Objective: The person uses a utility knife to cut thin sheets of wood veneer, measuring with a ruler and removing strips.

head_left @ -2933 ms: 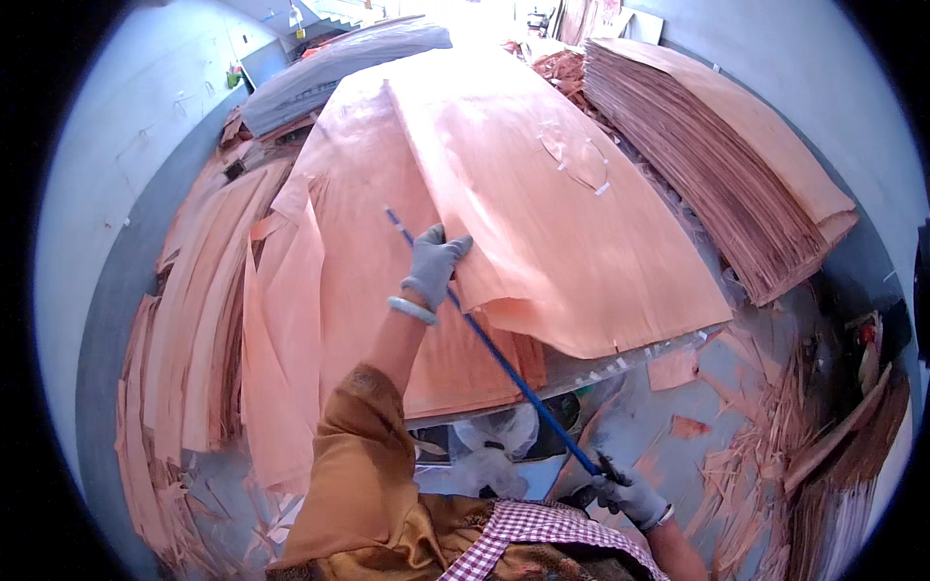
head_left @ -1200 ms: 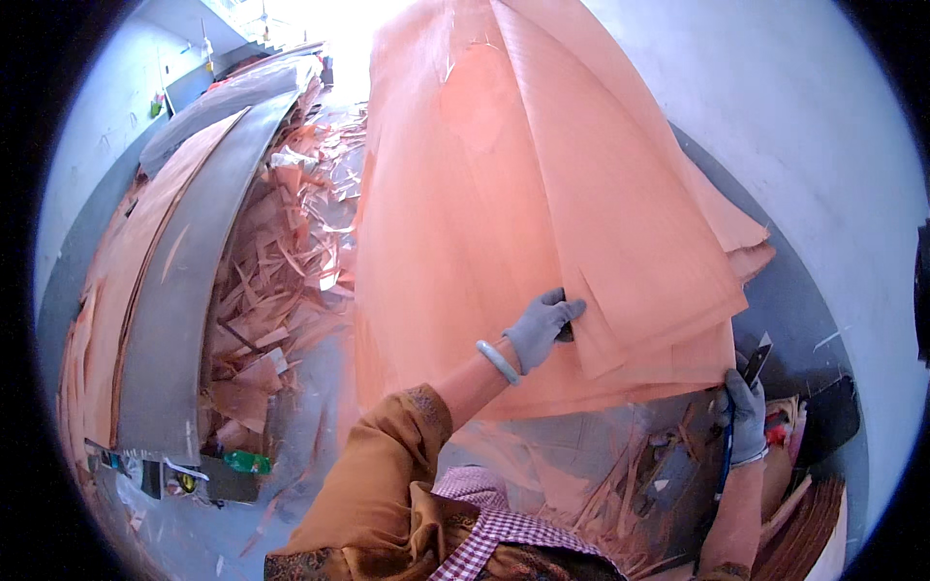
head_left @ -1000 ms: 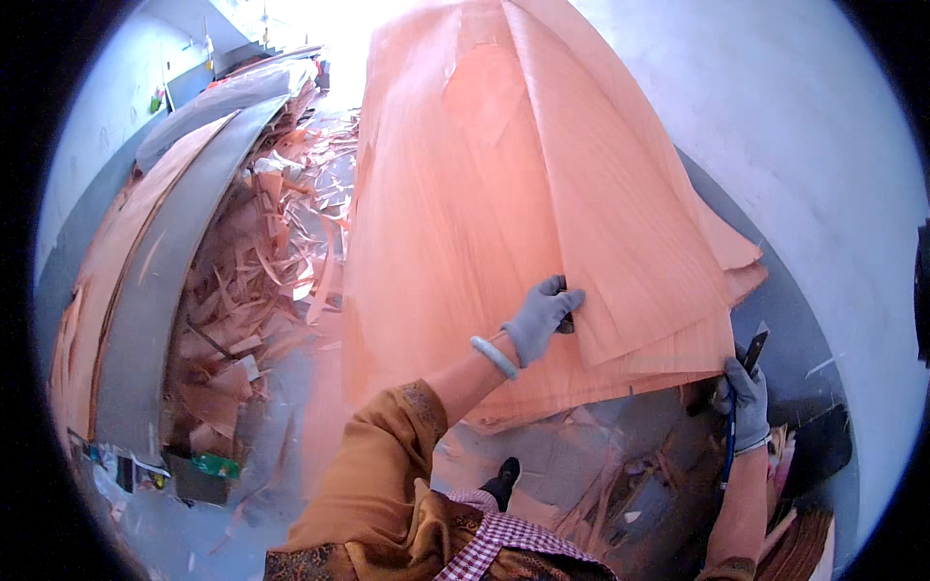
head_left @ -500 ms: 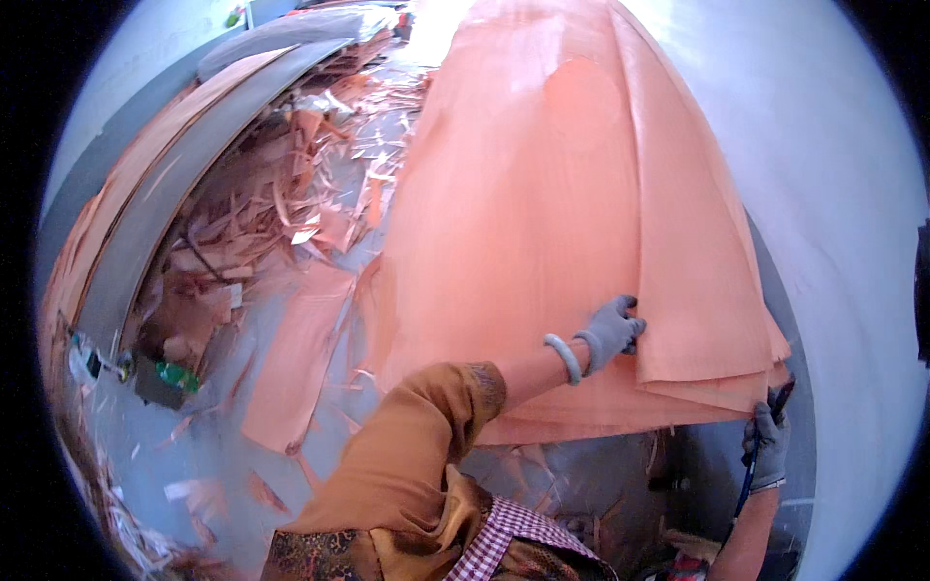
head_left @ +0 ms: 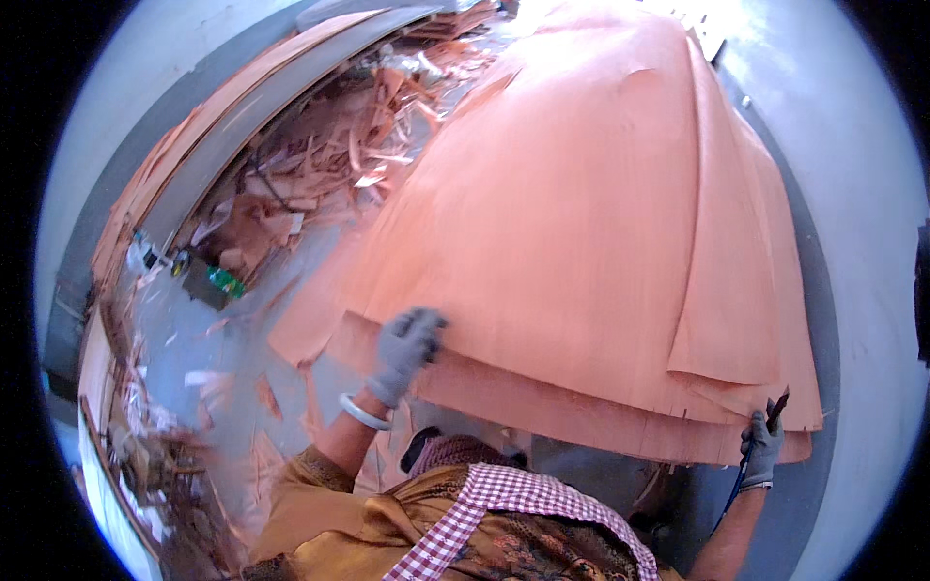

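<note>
Large, thin orange-pink wood veneer sheets (head_left: 572,242) lie stacked in front of me, with a narrower strip of veneer (head_left: 727,334) on their right side. My left hand (head_left: 407,353), in a grey glove and slightly blurred, is at the near left corner of the top sheet. Its fingers are bent over the edge there, and the thumb is hidden. By the near right corner, my gloved right hand (head_left: 762,441) is closed around a slim, dark knife-like tool (head_left: 777,411). The tool's pointed end sticks up past the fingers, and its long handle runs down along my wrist.
Torn veneer scraps (head_left: 329,155) are heaped on the floor to the left, beside long leaning boards (head_left: 232,121). A green bottle (head_left: 226,282) lies near them. A pale wall (head_left: 862,242) runs close along the right side.
My left hand has gone from the strip's edge to the near left corner of the sheets. My right hand keeps the tool by the right corner. The view has shifted.
</note>
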The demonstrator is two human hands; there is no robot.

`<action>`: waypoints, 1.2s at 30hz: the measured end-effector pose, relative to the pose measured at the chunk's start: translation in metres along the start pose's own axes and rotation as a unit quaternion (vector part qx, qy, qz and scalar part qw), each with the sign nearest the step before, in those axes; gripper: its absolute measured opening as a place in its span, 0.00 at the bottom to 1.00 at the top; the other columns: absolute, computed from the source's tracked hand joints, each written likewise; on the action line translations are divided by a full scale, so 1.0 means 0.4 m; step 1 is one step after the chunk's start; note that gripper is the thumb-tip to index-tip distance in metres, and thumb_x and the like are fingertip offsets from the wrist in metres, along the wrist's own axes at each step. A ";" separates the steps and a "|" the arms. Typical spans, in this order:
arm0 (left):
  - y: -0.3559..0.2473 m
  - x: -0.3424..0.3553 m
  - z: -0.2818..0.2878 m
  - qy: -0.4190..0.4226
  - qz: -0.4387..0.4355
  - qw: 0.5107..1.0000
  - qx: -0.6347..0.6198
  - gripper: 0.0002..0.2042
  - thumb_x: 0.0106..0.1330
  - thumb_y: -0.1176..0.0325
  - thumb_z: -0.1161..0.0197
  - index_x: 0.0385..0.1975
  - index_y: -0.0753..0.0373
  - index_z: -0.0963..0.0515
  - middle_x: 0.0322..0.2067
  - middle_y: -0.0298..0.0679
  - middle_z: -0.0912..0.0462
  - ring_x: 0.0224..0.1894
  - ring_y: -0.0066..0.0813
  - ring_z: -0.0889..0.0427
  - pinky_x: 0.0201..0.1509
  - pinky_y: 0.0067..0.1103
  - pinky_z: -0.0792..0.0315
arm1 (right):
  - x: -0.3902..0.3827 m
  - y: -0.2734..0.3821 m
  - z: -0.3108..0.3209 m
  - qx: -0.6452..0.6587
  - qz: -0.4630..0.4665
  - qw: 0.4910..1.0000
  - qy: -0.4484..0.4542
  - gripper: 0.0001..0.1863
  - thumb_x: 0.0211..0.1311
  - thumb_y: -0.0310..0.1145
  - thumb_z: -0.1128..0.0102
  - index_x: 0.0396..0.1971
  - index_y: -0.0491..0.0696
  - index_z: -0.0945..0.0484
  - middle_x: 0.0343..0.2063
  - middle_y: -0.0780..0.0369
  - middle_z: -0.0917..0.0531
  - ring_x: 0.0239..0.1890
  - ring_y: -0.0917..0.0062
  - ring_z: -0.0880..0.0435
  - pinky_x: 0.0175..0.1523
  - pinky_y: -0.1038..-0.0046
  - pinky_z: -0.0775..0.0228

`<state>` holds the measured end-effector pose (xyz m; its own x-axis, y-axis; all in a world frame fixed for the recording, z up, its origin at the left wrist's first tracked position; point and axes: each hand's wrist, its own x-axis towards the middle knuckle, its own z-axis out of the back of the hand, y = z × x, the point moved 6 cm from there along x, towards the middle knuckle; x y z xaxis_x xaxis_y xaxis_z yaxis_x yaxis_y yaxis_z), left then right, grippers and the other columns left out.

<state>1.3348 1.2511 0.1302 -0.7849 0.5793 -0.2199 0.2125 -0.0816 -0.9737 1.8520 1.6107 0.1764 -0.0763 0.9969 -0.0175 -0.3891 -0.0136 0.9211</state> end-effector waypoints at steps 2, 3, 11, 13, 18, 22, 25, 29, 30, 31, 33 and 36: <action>0.073 -0.018 0.135 -0.133 0.009 0.989 -0.059 0.11 0.64 0.57 0.43 0.30 0.58 0.24 0.17 0.28 0.28 0.17 0.15 0.33 0.18 0.14 0.39 | 0.025 -0.041 0.000 0.013 -0.012 1.000 -0.001 0.23 0.61 0.34 0.43 0.56 0.48 0.32 0.11 0.71 0.33 0.08 0.88 0.39 0.11 0.83 0.49; 0.101 -0.022 0.174 -0.171 0.008 0.982 -0.081 0.12 0.63 0.55 0.42 0.27 0.57 0.25 0.17 0.28 0.28 0.16 0.15 0.33 0.17 0.14 0.39 | 0.036 -0.057 0.002 0.020 -0.016 1.000 -0.003 0.23 0.61 0.34 0.43 0.56 0.48 0.32 0.11 0.71 0.34 0.08 0.88 0.39 0.11 0.83 0.49; 0.111 0.041 0.150 -0.128 0.118 0.941 -0.289 0.16 0.60 0.48 0.42 0.24 0.53 0.29 0.18 0.31 0.27 0.16 0.23 0.29 0.14 0.15 0.40 | 0.130 -0.139 0.079 -0.004 -0.043 0.999 0.033 0.19 0.61 0.33 0.44 0.52 0.48 0.30 0.13 0.72 0.34 0.09 0.87 0.38 0.11 0.83 0.48; 0.145 0.065 0.190 -0.084 0.093 0.927 -0.353 0.16 0.62 0.47 0.45 0.28 0.54 0.27 0.20 0.34 0.23 0.16 0.27 0.26 0.13 0.18 0.38 | 0.149 -0.149 0.080 0.011 -0.039 0.998 0.037 0.09 0.60 0.34 0.43 0.40 0.51 0.29 0.13 0.71 0.33 0.09 0.86 0.35 0.10 0.82 0.46; 0.128 0.005 0.164 -0.243 0.064 0.942 -0.223 0.14 0.62 0.49 0.44 0.26 0.53 0.28 0.17 0.31 0.27 0.15 0.26 0.28 0.09 0.19 0.41 | 0.090 -0.077 0.107 -0.050 0.002 0.999 0.017 0.15 0.60 0.35 0.42 0.45 0.48 0.30 0.13 0.70 0.32 0.10 0.85 0.33 0.10 0.82 0.45; 0.186 0.013 0.212 -0.177 0.091 0.880 -0.431 0.11 0.61 0.55 0.39 0.23 0.51 0.30 0.16 0.26 0.30 0.15 0.18 0.30 0.09 0.12 0.45 | 0.045 -0.052 0.102 -0.026 -0.019 0.999 0.019 0.16 0.59 0.34 0.42 0.46 0.47 0.31 0.12 0.69 0.32 0.10 0.85 0.33 0.10 0.81 0.44; 0.144 0.006 0.165 -0.241 0.088 0.880 -0.399 0.10 0.61 0.58 0.38 0.22 0.50 0.31 0.16 0.25 0.31 0.14 0.15 0.31 0.09 0.11 0.47 | 0.046 -0.068 0.118 -0.035 -0.024 0.999 0.002 0.14 0.60 0.32 0.44 0.45 0.48 0.30 0.12 0.68 0.30 0.09 0.85 0.32 0.10 0.82 0.43; 0.043 -0.025 0.209 -0.286 -0.180 0.930 -0.144 0.05 0.60 0.68 0.37 0.27 0.56 0.27 0.22 0.28 0.27 0.23 0.17 0.26 0.21 0.16 0.33 | 0.066 -0.078 0.072 -0.023 -0.001 0.999 0.025 0.14 0.60 0.35 0.43 0.45 0.49 0.29 0.12 0.68 0.31 0.09 0.85 0.33 0.10 0.81 0.43; -0.016 -0.026 0.194 -0.309 -0.280 0.909 -0.014 0.04 0.60 0.69 0.37 0.28 0.58 0.26 0.23 0.29 0.26 0.25 0.17 0.26 0.25 0.16 0.31 | 0.086 -0.088 0.069 -0.036 -0.004 0.999 0.032 0.15 0.61 0.36 0.43 0.47 0.49 0.29 0.12 0.69 0.31 0.09 0.86 0.34 0.10 0.81 0.43; -0.075 -0.036 0.163 -0.324 -0.368 0.863 0.119 0.04 0.60 0.71 0.37 0.29 0.61 0.26 0.23 0.30 0.25 0.27 0.17 0.26 0.29 0.16 0.29 | 0.093 -0.087 0.073 -0.054 -0.009 0.998 0.043 0.16 0.62 0.37 0.44 0.48 0.50 0.29 0.13 0.70 0.32 0.10 0.86 0.35 0.11 0.81 0.43; -0.201 -0.033 0.080 -0.280 -0.415 0.840 0.208 0.06 0.60 0.73 0.39 0.35 0.66 0.26 0.24 0.32 0.27 0.30 0.18 0.29 0.35 0.18 0.30 | 0.050 0.005 0.071 -0.018 0.056 0.998 0.026 0.26 0.63 0.39 0.45 0.60 0.53 0.35 0.14 0.73 0.34 0.10 0.89 0.40 0.13 0.83 0.47; -0.248 0.033 0.065 -0.237 -0.307 0.919 0.071 0.06 0.60 0.73 0.41 0.35 0.65 0.28 0.21 0.30 0.28 0.17 0.16 0.31 0.18 0.15 0.36 | 0.112 -0.066 0.065 -0.030 0.002 0.999 0.040 0.27 0.63 0.38 0.44 0.62 0.53 0.38 0.12 0.74 0.39 0.11 0.90 0.40 0.13 0.85 0.51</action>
<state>1.2881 1.2456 0.2222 -0.9040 0.1369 0.4050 -0.4065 0.0179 -0.9135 1.8828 1.6576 0.1614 -0.1495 0.9876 -0.0471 -0.4434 -0.0244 0.8960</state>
